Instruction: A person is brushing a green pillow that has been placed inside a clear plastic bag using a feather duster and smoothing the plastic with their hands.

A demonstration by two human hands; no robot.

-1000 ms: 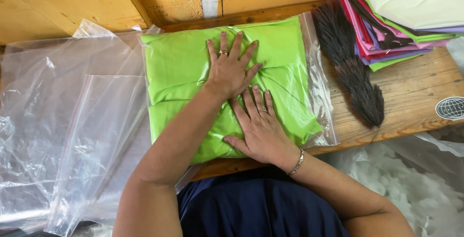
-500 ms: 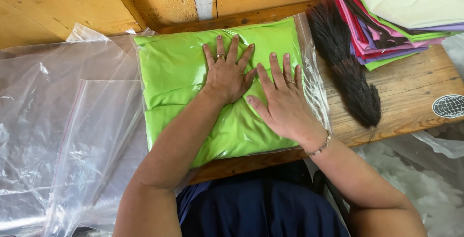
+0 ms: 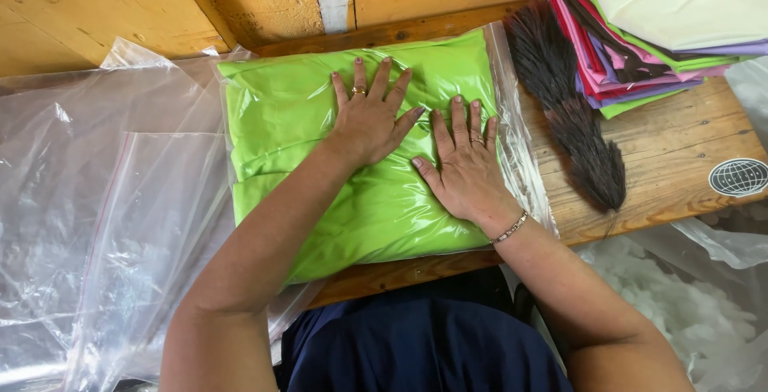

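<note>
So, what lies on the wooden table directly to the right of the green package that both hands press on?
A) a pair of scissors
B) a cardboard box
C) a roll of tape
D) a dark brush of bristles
D: a dark brush of bristles lies on the wooden table just right of the green package, which the left hand and right hand press flat.
</note>
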